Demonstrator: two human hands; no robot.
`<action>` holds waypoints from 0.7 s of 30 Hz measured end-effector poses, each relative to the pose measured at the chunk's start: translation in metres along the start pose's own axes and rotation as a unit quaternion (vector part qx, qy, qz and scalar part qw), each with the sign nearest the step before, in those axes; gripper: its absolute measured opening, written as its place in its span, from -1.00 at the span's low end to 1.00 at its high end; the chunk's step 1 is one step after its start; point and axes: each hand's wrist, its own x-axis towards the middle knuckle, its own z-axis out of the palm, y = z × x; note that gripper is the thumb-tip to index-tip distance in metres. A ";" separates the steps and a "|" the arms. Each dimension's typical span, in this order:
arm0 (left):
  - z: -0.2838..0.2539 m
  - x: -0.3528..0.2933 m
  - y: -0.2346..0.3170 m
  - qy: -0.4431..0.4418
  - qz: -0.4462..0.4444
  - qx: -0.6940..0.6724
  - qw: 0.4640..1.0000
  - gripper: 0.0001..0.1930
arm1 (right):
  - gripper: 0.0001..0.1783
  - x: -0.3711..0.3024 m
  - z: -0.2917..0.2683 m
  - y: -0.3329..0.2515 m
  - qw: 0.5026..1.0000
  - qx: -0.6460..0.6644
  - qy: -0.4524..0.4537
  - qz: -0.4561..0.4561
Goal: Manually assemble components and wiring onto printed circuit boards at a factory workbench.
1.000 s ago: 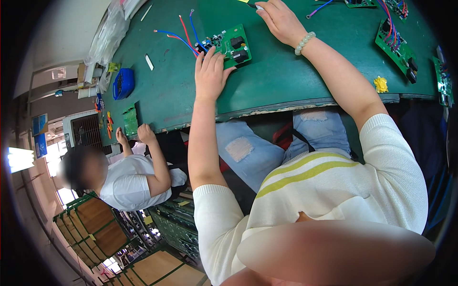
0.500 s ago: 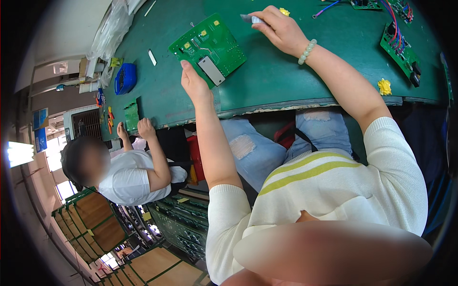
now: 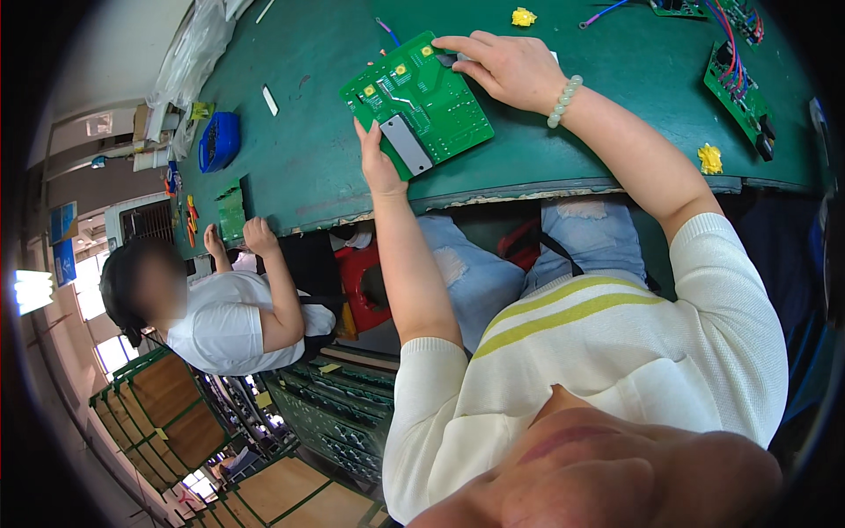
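Observation:
A green circuit board (image 3: 449, 114) with three yellow spots and a grey rectangular plate (image 3: 405, 144) is tilted above the green bench. My left hand (image 3: 381, 161) grips it by its lower left edge, thumb on the near face. At the board's upper right corner my right hand (image 3: 506, 70) is closed around a small whitish tool with a dark grey tip (image 3: 449, 60). The index finger stretches to the board's top corner; the fingers partly hide the tool, so its kind is unclear.
Crumpled yellow pieces (image 3: 524, 17) lie on the bench (image 3: 308, 167). Wired circuit boards (image 3: 738, 101) stand at the right. A white strip (image 3: 270, 100) and a blue bin (image 3: 219, 142) are to the left, where a person (image 3: 238, 321) sits with hands near another board (image 3: 231, 211).
The board has shifted right in my left hand. My right hand has come down with the tool, from apart to the board's upper right corner.

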 end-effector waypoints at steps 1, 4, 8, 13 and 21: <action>0.004 -0.001 -0.003 0.000 -0.001 -0.003 1.000 -0.47 | -0.63 0.000 -0.002 0.001 1.000 -0.006 -0.015 0.013; 0.011 -0.001 -0.005 -0.029 0.008 -0.093 0.995 -0.47 | -0.65 0.002 -0.002 0.005 0.998 -0.019 -0.041 0.045; 0.009 0.011 -0.012 -0.029 -0.003 -0.115 0.993 -0.46 | -0.65 0.003 0.006 0.013 0.995 0.000 -0.061 0.073; 0.014 0.016 -0.012 0.006 -0.030 -0.203 0.979 -0.46 | -0.61 0.000 0.014 0.013 0.991 -0.003 -0.099 0.086; 0.006 0.022 -0.017 -0.004 -0.029 -0.206 0.978 -0.40 | -0.67 0.000 0.021 0.012 0.990 0.018 -0.117 0.081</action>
